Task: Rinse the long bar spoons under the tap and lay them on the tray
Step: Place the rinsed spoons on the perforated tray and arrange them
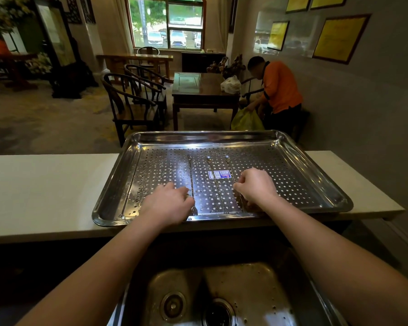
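Note:
Three long twisted bar spoons lie side by side, lengthwise, on the perforated steel tray (pixel 311 175). My left hand (pixel 167 203) is over the tray's near edge, and its fingertips and thumb pinch the left bar spoon (pixel 190 170) low on its handle. My right hand (pixel 254 184) is curled, and its fingers pinch the right bar spoon (pixel 230 167) near mid-handle. The middle bar spoon (pixel 213 172) lies untouched between my hands, across a blue sticker. The near end of the right spoon is hidden under my right hand.
The tray rests on a white counter ledge (pixel 45 191) and overhangs its far edge. Below my forearms is a steel sink (pixel 245 285) with two drain holes. No tap is in view. Beyond the counter are wooden chairs, a table and a person in orange.

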The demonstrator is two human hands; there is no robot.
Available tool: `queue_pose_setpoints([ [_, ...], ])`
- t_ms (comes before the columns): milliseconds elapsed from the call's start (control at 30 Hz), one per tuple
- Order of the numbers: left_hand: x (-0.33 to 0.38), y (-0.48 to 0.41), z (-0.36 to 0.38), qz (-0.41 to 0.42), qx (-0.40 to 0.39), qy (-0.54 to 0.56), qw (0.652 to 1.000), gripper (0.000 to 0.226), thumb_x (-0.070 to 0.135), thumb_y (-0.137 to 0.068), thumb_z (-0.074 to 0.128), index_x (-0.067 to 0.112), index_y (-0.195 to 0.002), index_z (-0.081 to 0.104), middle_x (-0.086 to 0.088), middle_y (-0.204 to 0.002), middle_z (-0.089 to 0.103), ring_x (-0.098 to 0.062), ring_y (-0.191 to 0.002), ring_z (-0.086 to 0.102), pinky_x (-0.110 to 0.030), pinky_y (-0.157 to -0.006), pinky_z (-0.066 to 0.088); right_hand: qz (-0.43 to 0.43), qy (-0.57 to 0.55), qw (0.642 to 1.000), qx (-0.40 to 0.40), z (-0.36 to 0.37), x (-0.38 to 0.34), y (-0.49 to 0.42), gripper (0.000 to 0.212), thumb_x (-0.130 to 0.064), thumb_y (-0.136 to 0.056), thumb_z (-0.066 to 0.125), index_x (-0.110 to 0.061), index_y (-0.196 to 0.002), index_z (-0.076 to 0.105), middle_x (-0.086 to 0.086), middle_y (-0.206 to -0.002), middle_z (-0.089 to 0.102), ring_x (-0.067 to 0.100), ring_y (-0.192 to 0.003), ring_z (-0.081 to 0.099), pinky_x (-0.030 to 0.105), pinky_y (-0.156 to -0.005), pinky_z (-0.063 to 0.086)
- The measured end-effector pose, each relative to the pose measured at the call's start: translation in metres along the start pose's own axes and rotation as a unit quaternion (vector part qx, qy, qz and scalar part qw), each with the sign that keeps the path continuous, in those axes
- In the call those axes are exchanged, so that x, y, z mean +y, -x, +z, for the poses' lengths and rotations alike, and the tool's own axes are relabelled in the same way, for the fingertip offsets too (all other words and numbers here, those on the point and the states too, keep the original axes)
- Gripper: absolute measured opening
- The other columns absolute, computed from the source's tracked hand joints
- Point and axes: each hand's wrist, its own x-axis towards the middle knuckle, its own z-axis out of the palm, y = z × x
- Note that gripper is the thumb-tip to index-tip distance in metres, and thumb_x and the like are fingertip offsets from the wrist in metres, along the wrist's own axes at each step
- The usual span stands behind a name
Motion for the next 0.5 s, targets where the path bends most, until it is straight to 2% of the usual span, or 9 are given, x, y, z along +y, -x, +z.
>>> queue_pose_setpoints([
  [167, 0.001, 0.003, -0.002, 0.0, -0.005, 0.003, 1.0, 0.05, 0.051, -0.089, 0.028, 0.029, -0.128, 0.052, -0.01, -0.126, 0.051, -0.028, -0.117, 0.047, -0.043, -0.086, 0.042, -0.005, 0.001, 1.0, 0.008, -0.007, 0.001, 0.013, 0.016, -0.023, -0.091, 0.067, -0.013, -0.08, 0.073, 0.003, -0.068, 0.072, 0.015, -0.057, 0.068, 0.031, -0.058, 0.06],
  [333, -0.001, 0.008, -0.01, 0.014, 0.003, 0.026, 1.0, 0.042, 0.05, -0.088, 0.033, 0.029, -0.109, 0.062, -0.007, -0.114, 0.055, -0.026, -0.104, 0.055, -0.038, -0.081, 0.046, -0.01, 0.013, 0.999, 0.029, -0.014, 0.003, 0.031, 0.02, -0.037, -0.089, 0.065, -0.021, -0.081, 0.073, -0.003, -0.07, 0.071, 0.017, -0.068, 0.066, 0.029, -0.061, 0.054],
  [500, -0.005, 0.022, -0.004, 0.03, 0.045, 0.004, 0.999, 0.05, 0.057, -0.092, 0.025, 0.031, -0.123, 0.057, -0.007, -0.115, 0.055, -0.026, -0.108, 0.055, -0.036, -0.082, 0.046, -0.018, 0.022, 0.998, 0.05, -0.01, 0.003, 0.057, 0.022, -0.044, -0.09, 0.06, -0.027, -0.09, 0.073, -0.007, -0.079, 0.072, 0.016, -0.074, 0.067, 0.036, -0.068, 0.06],
])
